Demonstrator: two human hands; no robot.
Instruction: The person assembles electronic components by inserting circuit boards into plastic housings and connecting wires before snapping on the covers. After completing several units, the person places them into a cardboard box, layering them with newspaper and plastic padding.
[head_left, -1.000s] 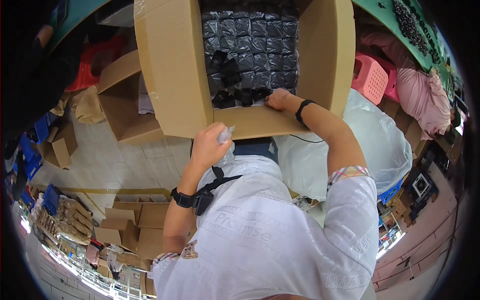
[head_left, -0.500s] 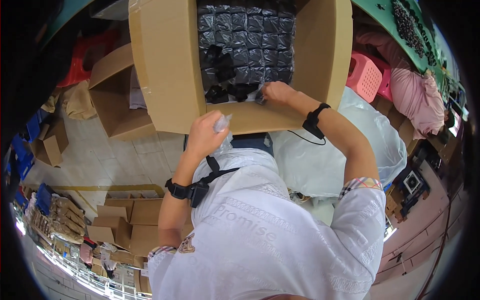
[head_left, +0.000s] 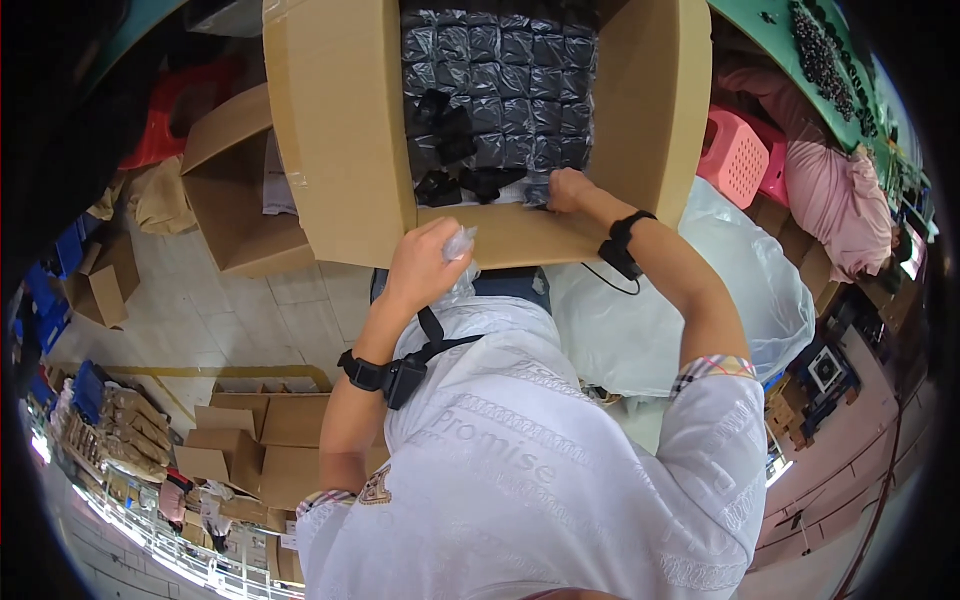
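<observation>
A large open cardboard box (head_left: 335,120) stands in front of me. Inside it, small black items in clear plastic wrap (head_left: 485,78) lie in tight rows. Several loose black pieces (head_left: 455,147) rest on top at the left and near side. My right hand (head_left: 572,190) reaches into the box's near right part, fingers closed on a small dark item in clear plastic (head_left: 537,193) by the bare strip of the layer. Just outside the near wall, my left hand (head_left: 428,262) is closed around crumpled clear plastic bags (head_left: 462,243).
A big translucent plastic bag (head_left: 640,325) lies right of my body. Another open carton (head_left: 225,190) stands at the left. Pink stools (head_left: 735,155) and a person in pink (head_left: 835,200) are at the right, beside a green table (head_left: 780,30) with black parts.
My right hand has moved slightly right along the near row with the small wrapped item. My left hand has shifted a little right and still holds the crumpled plastic.
</observation>
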